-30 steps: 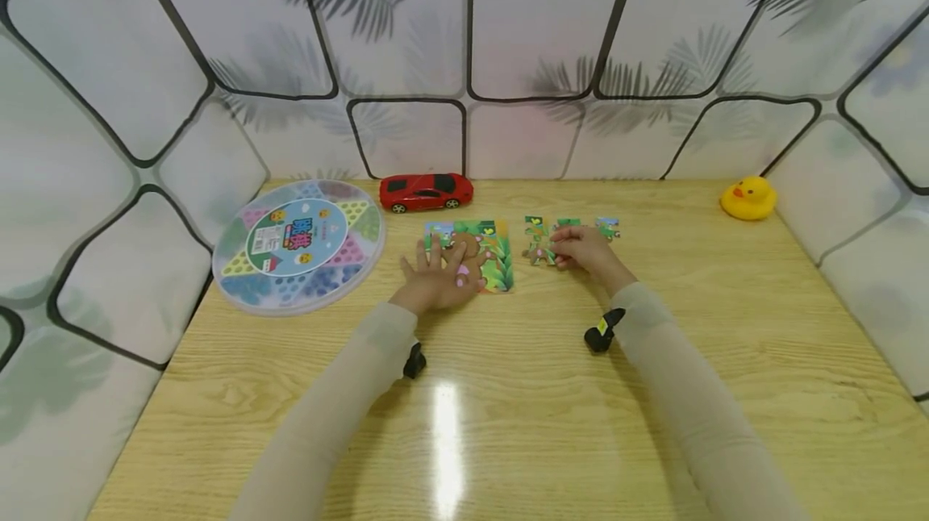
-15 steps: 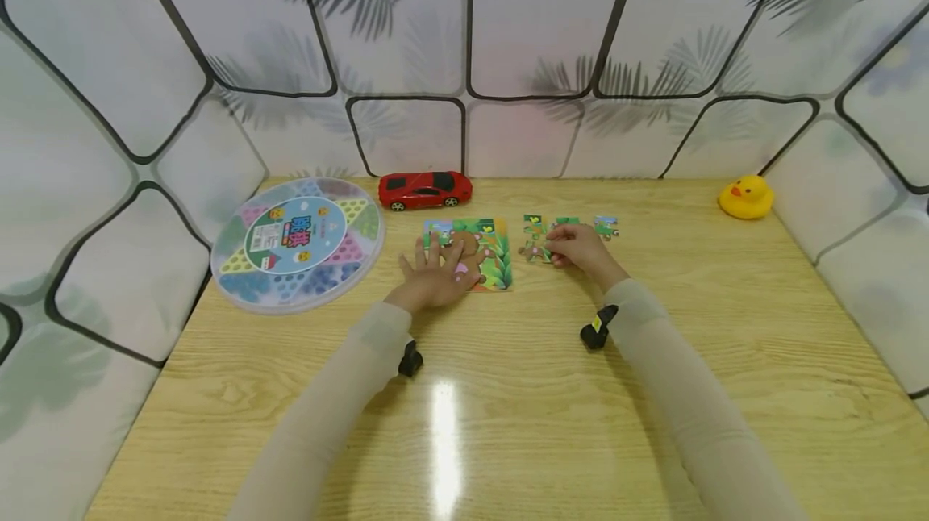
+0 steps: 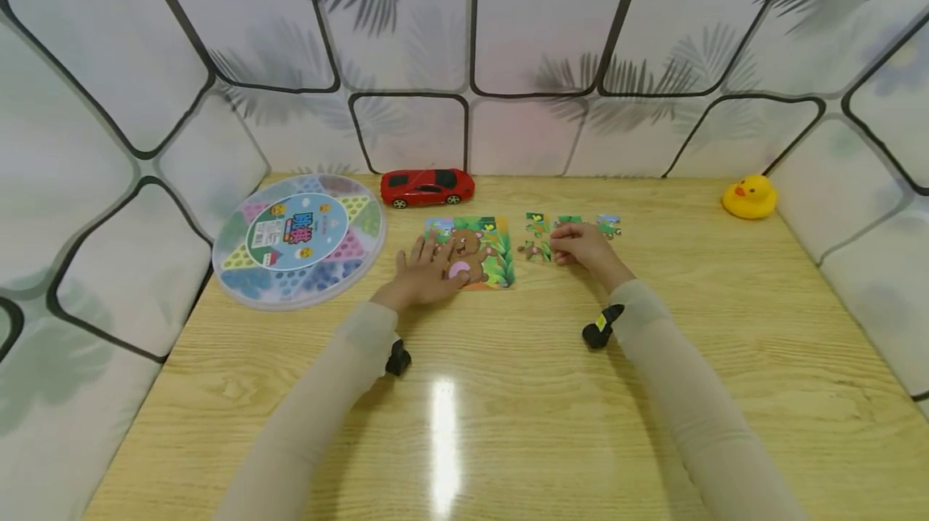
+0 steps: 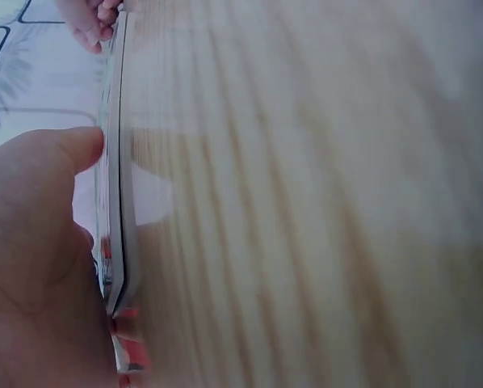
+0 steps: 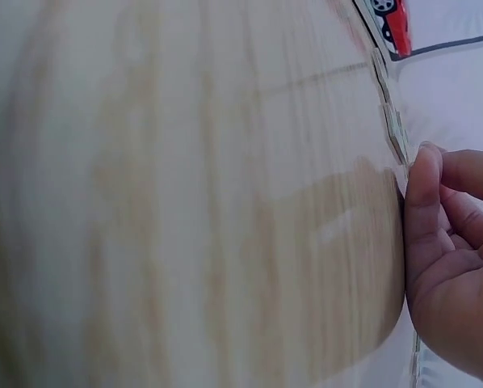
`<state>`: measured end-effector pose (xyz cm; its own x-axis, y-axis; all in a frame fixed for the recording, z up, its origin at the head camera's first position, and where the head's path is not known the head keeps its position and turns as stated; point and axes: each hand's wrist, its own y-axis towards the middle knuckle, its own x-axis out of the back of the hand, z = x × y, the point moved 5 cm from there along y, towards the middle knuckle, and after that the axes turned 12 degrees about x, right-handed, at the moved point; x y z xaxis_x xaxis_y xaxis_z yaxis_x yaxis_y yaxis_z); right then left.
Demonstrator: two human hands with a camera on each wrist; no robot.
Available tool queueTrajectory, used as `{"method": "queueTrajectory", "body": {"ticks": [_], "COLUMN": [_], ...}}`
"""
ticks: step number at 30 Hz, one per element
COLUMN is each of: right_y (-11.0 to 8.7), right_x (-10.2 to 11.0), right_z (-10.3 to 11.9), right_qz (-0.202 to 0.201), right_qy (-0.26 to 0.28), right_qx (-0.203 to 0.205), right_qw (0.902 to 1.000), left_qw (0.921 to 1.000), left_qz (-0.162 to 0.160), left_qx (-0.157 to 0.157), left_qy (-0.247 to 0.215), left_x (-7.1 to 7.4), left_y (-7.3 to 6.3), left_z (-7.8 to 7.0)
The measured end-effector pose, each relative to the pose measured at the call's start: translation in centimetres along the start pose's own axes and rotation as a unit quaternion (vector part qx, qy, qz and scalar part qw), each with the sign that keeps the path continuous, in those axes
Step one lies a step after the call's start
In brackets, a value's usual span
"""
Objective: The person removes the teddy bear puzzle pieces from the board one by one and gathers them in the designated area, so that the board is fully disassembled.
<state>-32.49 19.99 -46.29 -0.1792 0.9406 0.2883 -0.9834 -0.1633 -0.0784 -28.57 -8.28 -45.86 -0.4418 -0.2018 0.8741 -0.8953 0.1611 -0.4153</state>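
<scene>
Fingers spread, my left hand (image 3: 421, 273) rests across the lower left of a square picture board (image 3: 497, 253) showing a brown bear among green leaves. The left wrist view shows my thumb beside the board's thick edge (image 4: 116, 186). My right hand (image 3: 584, 249) is low over loose jigsaw pieces to the right of the board, thumb and fingertips drawn together at a puzzle piece (image 3: 535, 251) with brown and green print. Above it lies a piece with a yellow print (image 3: 536, 222). A green piece (image 3: 568, 220) is partly hidden by my right hand, and a blue-and-green piece (image 3: 608, 224) lies beyond it.
A red toy car (image 3: 427, 188) stands at the table's back edge, behind the board. To the left lies a round Chinese checkers set (image 3: 299, 240). A yellow rubber duck (image 3: 750, 197) sits at the back right. A patterned fabric wall (image 3: 522, 138) closes off the back.
My left hand has slid left on the board, uncovering the bear's face and belly. The brown-and-green puzzle piece by my right fingertips has shifted slightly left.
</scene>
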Motion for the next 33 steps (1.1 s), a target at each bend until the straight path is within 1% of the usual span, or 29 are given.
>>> {"method": "queueTrajectory", "body": {"ticks": [3, 9, 13, 16, 18, 21, 27, 33], "right_y": [0.1, -0.1, -0.4, -0.3, -0.1, 0.0, 0.2, 0.4], "right_x": [0.1, 0.3, 0.3, 0.2, 0.0, -0.4, -1.2, -2.9], "right_z": [-0.1, -0.3, 0.3, 0.5, 0.3, 0.7, 1.3, 2.3], "right_qz": [-0.005, -0.018, -0.015, -0.014, -0.014, -0.012, 0.0, 0.032], "right_qy": [0.004, 0.013, 0.021, 0.025, 0.027, 0.03, 0.028, 0.043], "right_qx": [-0.009, -0.023, -0.024, -0.017, -0.008, 0.007, 0.02, 0.04], "right_qw": [0.9999, 0.9995, 0.9994, 0.9994, 0.9995, 0.9995, 0.9994, 0.9978], "left_qw": [0.9999, 0.9997, 0.9998, 0.9999, 0.9999, 0.9998, 0.9998, 0.9999], "left_qz": [-0.008, -0.009, -0.011, -0.013, -0.014, -0.015, -0.016, -0.01], "left_qx": [-0.008, -0.015, -0.012, -0.005, -0.002, 0.001, -0.003, 0.001], "left_qy": [-0.006, -0.015, -0.006, -0.001, 0.005, 0.013, 0.015, 0.012], "left_x": [0.1, 0.3, 0.3, 0.4, 0.4, 0.3, 0.2, 0.3], "left_y": [-0.1, -0.3, -0.5, -0.6, -0.6, -0.4, -0.3, -0.3], "left_z": [0.2, 0.3, 0.1, 0.1, 0.2, 0.4, 0.4, 0.3]}}
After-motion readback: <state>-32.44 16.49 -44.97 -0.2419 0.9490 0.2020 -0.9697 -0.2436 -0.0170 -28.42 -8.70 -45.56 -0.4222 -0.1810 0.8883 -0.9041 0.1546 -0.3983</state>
